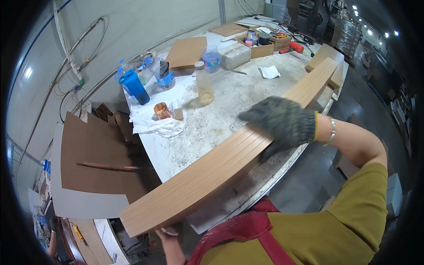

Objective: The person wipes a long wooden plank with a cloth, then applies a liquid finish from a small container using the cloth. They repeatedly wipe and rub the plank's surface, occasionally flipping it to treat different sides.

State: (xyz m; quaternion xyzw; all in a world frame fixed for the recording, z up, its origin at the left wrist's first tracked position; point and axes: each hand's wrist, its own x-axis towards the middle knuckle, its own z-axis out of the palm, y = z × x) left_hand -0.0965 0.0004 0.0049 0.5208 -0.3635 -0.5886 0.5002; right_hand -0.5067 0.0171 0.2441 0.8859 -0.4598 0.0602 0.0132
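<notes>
A long bundle of pale wood strips (198, 177), laid side by side, runs slantwise from the lower left to the upper right. Its near-left end juts past the worktable (228, 82). My right hand (281, 122), in a dark knitted glove with a yellow cuff, is blurred and spans the bundle near its middle, fingers over the far edge and thumb down the near side. Under the overhanging end, my left hand (169, 231) is mostly hidden; only the wrist area and forearm show, so its grip cannot be seen.
Plastic bottles (204, 86), a blue cup (134, 86) and a white cloth (159, 124) occupy the table's left side. Farther back are a wrapped block (236, 56), an open box (261, 49) and a red mallet (293, 48). More boards (331, 56) lie at the right end. Cardboard (96, 155) stands left.
</notes>
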